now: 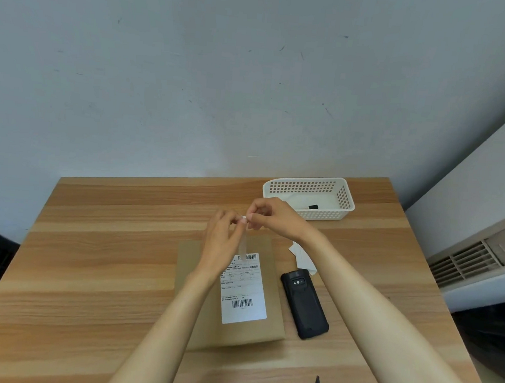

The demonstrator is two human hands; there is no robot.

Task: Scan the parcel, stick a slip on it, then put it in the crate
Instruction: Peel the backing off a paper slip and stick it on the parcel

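A flat brown parcel [234, 332] lies on the wooden table [89, 254] with a white barcode label [245, 290] on its top. Above its far edge my left hand [221, 241] and my right hand [273, 215] meet, both pinching the top of a narrow pale slip [243, 242] that hangs down between them toward the label. A black handheld scanner [304, 304] lies on the table just right of the parcel. The white perforated crate [308, 195] stands at the table's far right, beyond my right hand.
Crumpled white backing paper [302, 257] lies between the scanner and my right forearm. A small black item [313, 207] sits inside the crate. A wall runs behind the table, and a vent unit [466, 262] stands to the right.
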